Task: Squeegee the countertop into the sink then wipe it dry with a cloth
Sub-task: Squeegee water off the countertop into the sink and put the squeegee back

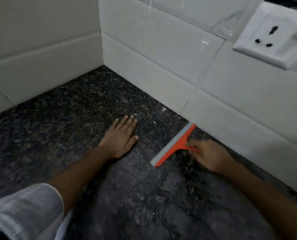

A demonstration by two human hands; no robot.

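Note:
An orange squeegee (174, 144) with a grey rubber blade rests on the dark speckled granite countertop (71, 108), its blade running from the wall's foot toward me. My right hand (208, 155) grips its orange handle from the right side. My left hand (121, 136) lies flat on the counter, palm down with fingers spread, a short way left of the blade and holding nothing. Neither a sink nor a cloth is in view.
White tiled walls meet in a corner (102, 64) at the back of the counter. A white wall socket (272, 34) sits at the upper right, above the counter. My pale sleeve (23, 210) fills the lower left.

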